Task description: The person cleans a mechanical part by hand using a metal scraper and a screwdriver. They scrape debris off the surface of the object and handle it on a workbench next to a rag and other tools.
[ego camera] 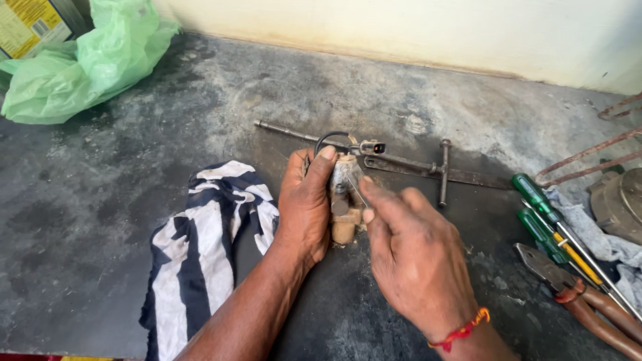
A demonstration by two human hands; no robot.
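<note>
Brass-coloured fitting [345,200], a short, stubby metal body with a duller grey upper part, stands roughly upright near the middle of the dark, stained workbench [100,220], its lower end at or just above the surface. The left hand [304,207] wraps it from the left, thumb laid over the top and fingers closed behind, so the fitting sits between thumb and palm with its right face exposed. The right hand [411,257] comes in from the near right, thumb and forefinger pressed together on a thin wire or pin [356,190] whose tip touches the fitting's upper part; what the tip enters cannot be made out.

Handling, as judged: solid metal, stiff and fairly heavy for its bulk, likely greasy and so apt to turn in the palm; a full wrap round the body seems the sound hold, while the thin wire would bend under side load.

Just beyond lies a long metal rod with a cross-handle [428,167]. A striped cloth [200,247] lies left, green-handled screwdrivers [545,214] and pliers [582,294] right, and a green plastic bag [80,60] far left.
</note>
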